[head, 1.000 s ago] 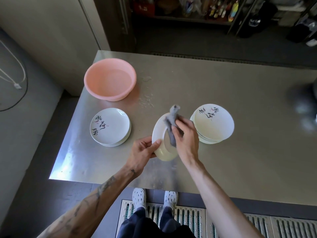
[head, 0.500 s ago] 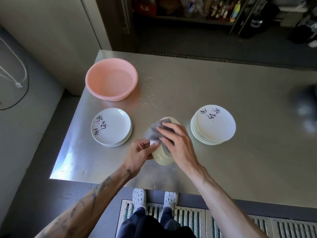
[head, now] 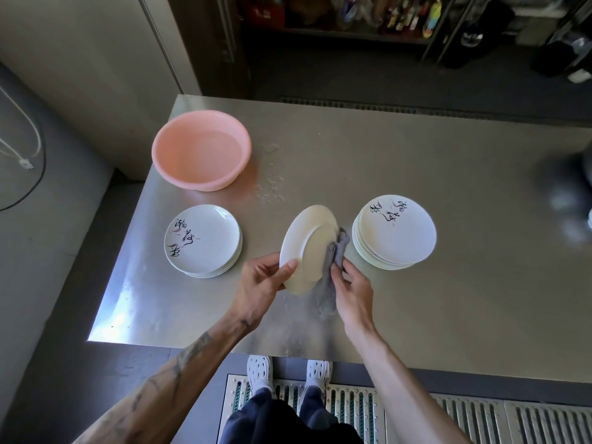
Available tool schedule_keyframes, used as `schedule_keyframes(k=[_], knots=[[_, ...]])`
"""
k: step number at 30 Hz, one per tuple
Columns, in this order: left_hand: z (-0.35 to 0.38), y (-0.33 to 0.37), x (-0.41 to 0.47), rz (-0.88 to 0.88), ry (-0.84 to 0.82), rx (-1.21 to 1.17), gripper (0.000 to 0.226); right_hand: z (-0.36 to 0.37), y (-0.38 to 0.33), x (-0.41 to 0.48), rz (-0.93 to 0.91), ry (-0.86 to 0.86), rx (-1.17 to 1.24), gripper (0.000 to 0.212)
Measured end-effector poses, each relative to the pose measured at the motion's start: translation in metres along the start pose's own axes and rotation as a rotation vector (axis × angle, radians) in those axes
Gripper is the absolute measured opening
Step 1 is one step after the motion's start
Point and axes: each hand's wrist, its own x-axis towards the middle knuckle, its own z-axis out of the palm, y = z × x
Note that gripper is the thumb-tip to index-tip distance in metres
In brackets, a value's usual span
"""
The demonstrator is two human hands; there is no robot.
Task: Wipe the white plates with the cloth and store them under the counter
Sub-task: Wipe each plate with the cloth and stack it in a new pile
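From the head view, the left hand (head: 258, 283) pinches the tilted plate (head: 307, 248) by its lower rim, underside up, above the tabletop (head: 448, 309). The right hand (head: 350, 288) grips the cloth (head: 330, 280) against the plate's right edge, nearer the taller stack (head: 395, 232); the wiped-looking stack (head: 202, 240) lies left.

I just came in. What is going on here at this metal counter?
A person stands at the steel counter and wipes a white plate. The left hand holds the plate tilted up, and the right hand presses a grey cloth against its right side. One plate stack sits on the left, a taller stack on the right. A pink basin stands near the far left corner.
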Motion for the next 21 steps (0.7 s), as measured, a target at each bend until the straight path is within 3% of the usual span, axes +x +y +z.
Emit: schedule_keyframes(k=[6, 8, 12, 15, 19, 21], knots=[[0.004, -0.013, 0.009, 0.142, -0.079, 0.217, 0.028, 0.001, 0.008, -0.012, 0.175, -0.078, 0.251, 0.021], [0.005, -0.015, 0.013, 0.183, -0.134, 0.312, 0.032, -0.011, 0.006, -0.004, 0.160, -0.048, 0.249, 0.018], [0.018, -0.003, 0.024, 0.241, -0.262, 0.460, 0.014, -0.045, -0.006, 0.021, 0.125, 0.018, 0.223, 0.018], [0.030, 0.012, 0.045, 0.313, -0.331, 0.557, 0.021, -0.078, -0.020, 0.040, 0.077, 0.035, 0.229, 0.010], [0.049, 0.023, 0.079, 0.443, -0.444, 0.675, 0.027, -0.123, -0.038, 0.067, 0.035, 0.078, 0.163, 0.025], [0.056, 0.026, 0.095, 0.538, -0.486, 0.740, 0.037, -0.144, -0.045, 0.079, 0.024, 0.058, 0.130, 0.021]])
